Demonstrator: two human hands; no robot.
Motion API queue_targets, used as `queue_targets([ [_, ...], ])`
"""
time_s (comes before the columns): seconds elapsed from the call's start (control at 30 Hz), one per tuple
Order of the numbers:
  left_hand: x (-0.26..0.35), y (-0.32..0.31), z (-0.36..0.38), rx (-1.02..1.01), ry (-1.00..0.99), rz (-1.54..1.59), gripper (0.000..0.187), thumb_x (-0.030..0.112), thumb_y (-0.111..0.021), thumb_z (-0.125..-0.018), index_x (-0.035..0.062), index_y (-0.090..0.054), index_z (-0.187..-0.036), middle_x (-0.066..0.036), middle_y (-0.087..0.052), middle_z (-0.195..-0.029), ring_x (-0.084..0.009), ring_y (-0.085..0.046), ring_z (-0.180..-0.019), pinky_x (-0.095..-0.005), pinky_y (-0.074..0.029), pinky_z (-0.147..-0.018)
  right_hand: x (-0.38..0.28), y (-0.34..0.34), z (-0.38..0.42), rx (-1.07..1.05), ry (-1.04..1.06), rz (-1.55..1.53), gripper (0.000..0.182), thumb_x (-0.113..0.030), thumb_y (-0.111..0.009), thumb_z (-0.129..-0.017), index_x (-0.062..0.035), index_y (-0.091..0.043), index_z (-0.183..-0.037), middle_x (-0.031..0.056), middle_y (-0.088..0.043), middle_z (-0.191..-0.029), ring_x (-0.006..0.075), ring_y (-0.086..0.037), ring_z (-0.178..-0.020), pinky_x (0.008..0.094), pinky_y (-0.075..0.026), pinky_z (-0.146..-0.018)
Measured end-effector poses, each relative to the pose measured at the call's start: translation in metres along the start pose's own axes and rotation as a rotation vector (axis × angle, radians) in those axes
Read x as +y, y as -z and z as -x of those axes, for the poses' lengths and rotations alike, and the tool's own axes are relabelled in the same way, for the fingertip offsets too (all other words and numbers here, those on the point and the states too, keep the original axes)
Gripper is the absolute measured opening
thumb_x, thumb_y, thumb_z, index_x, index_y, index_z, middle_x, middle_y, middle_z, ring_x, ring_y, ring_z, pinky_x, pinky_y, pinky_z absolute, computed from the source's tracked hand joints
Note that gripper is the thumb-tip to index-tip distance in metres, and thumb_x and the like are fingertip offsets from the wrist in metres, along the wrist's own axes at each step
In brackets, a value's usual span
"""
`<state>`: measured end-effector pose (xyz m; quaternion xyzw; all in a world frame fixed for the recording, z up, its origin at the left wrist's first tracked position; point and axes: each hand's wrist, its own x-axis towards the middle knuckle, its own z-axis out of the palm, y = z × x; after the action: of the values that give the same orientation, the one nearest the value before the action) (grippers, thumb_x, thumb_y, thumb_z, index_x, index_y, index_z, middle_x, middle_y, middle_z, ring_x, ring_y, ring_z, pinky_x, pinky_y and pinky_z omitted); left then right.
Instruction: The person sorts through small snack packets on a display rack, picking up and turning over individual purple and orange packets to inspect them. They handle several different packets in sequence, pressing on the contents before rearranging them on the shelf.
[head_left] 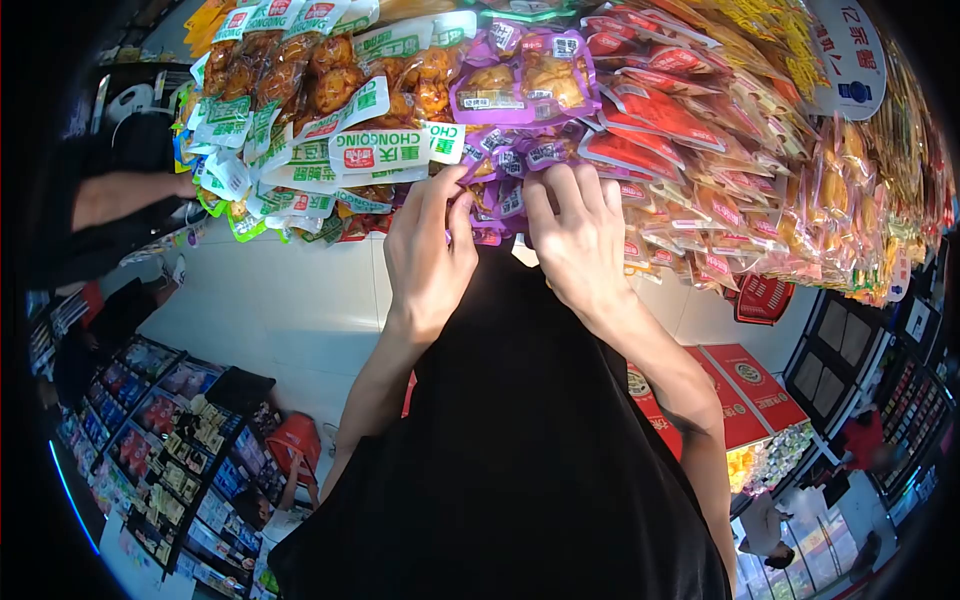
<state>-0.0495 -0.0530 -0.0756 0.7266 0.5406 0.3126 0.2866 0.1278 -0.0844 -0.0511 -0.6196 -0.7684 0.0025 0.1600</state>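
Purple snack packets (pixel 525 82) lie in a column at the middle of a heaped display. My left hand (pixel 432 250) is at the column's near left end, its fingers bent around the edge of a purple packet. My right hand (pixel 578 235) rests on the near right end of the same column, fingers curled down over the packets; its fingertips are partly hidden. To the left lie clear packets of brown food with white and green labels (pixel 375 158). Red-labelled packets (pixel 660 115) fan out on the right.
Another person's arm (pixel 130 197) reaches in at the left. A white round-ended sign (pixel 850 60) stands at the upper right. Red boxes (pixel 745 390) and a red basket (pixel 762 298) are below right. Shelves of goods (pixel 165 450) stand at the lower left.
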Motion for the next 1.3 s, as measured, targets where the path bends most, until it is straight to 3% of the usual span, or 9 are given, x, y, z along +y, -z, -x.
queue_targets([
  [0.17, -0.001, 0.007, -0.006, -0.002, -0.063, -0.055, 0.029, 0.001, -0.067, -0.096, 0.0073, -0.068, -0.124, -0.015, -0.068, -0.092, -0.0357, -0.069, -0.08, -0.045, -0.054, -0.071, -0.011, 0.02, 0.006, -0.049, -0.018, 0.029, 0.032, -0.01, -0.067, -0.078, 0.0024, -0.072, -0.107, 0.0093, -0.061, -0.105, 0.0251, -0.056, -0.102, 0.0396, -0.044, -0.082],
  [0.23, -0.008, 0.003, -0.006, 0.013, -0.098, -0.089, 0.026, 0.002, -0.069, -0.097, 0.0034, -0.07, -0.123, -0.015, -0.071, -0.098, -0.0224, -0.066, -0.071, -0.0337, -0.054, -0.066, -0.011, 0.021, 0.007, -0.055, -0.017, 0.047, 0.032, -0.01, -0.067, -0.079, 0.0031, -0.072, -0.108, 0.0098, -0.062, -0.107, 0.0254, -0.055, -0.104, 0.0402, -0.044, -0.083],
  [0.4, 0.001, 0.005, -0.02, -0.049, -0.045, -0.137, 0.03, 0.004, -0.067, -0.096, 0.0026, -0.069, -0.126, -0.02, -0.069, -0.079, -0.0311, -0.068, -0.061, -0.0403, -0.052, -0.058, -0.008, 0.004, 0.005, 0.002, -0.066, 0.049, 0.027, -0.01, -0.067, -0.079, 0.0014, -0.072, -0.103, 0.0082, -0.062, -0.107, 0.0258, -0.055, -0.105, 0.041, -0.043, -0.082],
  [0.5, 0.007, 0.009, -0.022, -0.1, -0.037, -0.157, 0.025, 0.007, -0.064, -0.096, 0.0014, -0.071, -0.119, -0.019, -0.073, -0.091, -0.0395, -0.071, -0.08, -0.048, -0.056, -0.07, -0.009, 0.002, 0.003, 0.039, -0.072, 0.068, 0.024, -0.009, -0.068, -0.078, 0.0003, -0.072, -0.1, 0.0083, -0.062, -0.106, 0.0262, -0.055, -0.105, 0.041, -0.043, -0.082],
  [0.9, -0.002, 0.015, -0.004, 0.068, -0.34, -0.194, 0.032, -0.006, -0.065, -0.095, 0.0043, -0.075, -0.123, -0.016, -0.075, -0.092, -0.0306, -0.074, -0.076, -0.0382, -0.056, -0.067, -0.013, 0.034, 0.023, 0.247, -0.05, -0.382, 0.029, -0.002, -0.078, -0.083, 0.0017, -0.071, -0.111, 0.0129, -0.066, -0.111, 0.0292, -0.062, -0.093, 0.0432, -0.047, -0.085],
  [1.03, 0.03, 0.025, 0.019, 0.173, -0.374, 0.116, 0.041, -0.012, -0.067, -0.089, 0.005, -0.074, -0.126, -0.013, -0.071, -0.086, -0.0273, -0.068, -0.076, -0.0392, -0.054, -0.066, -0.021, 0.052, 0.044, 0.342, -0.244, -0.709, 0.031, -0.008, -0.076, -0.093, 0.0034, -0.069, -0.121, 0.0139, -0.069, -0.1, 0.0321, -0.068, -0.092, 0.0386, -0.054, -0.086],
  [1.1, 0.047, 0.032, 0.035, 0.222, -0.526, 0.137, 0.041, -0.016, -0.067, -0.086, 0.0002, -0.075, -0.122, -0.013, -0.068, -0.083, -0.0272, -0.065, -0.072, -0.0371, -0.052, -0.064, -0.023, 0.065, 0.055, 0.113, -0.656, -1.406, 0.037, -0.018, -0.071, -0.102, 0.0048, -0.065, -0.13, 0.0099, -0.071, -0.099, 0.0236, -0.069, -0.09, 0.0351, -0.056, -0.085],
  [1.13, 0.053, 0.031, 0.044, 0.208, -0.567, 0.174, 0.039, -0.016, -0.069, -0.082, -0.0016, -0.076, -0.117, -0.01, -0.066, -0.08, -0.0264, -0.063, -0.07, -0.0368, -0.05, -0.063, -0.02, 0.066, 0.064, 0.075, -0.604, -1.598, 0.045, -0.029, -0.066, -0.106, 0.0056, -0.062, -0.135, 0.005, -0.071, -0.1, 0.0141, -0.068, -0.092, 0.0318, -0.056, -0.084],
  [1.3, 0.08, 0.026, 0.075, 0.106, -0.719, 0.237, 0.041, -0.014, -0.071, -0.077, 0.0015, -0.078, -0.115, -0.007, -0.064, -0.078, -0.0245, -0.063, -0.07, -0.0376, -0.05, -0.064, -0.015, 0.084, 0.101, -0.098, -0.531, -2.0, 0.048, -0.033, -0.067, -0.105, 0.0044, -0.063, -0.135, 0.0027, -0.069, -0.102, 0.0091, -0.064, -0.091, 0.0274, -0.053, -0.081],
])
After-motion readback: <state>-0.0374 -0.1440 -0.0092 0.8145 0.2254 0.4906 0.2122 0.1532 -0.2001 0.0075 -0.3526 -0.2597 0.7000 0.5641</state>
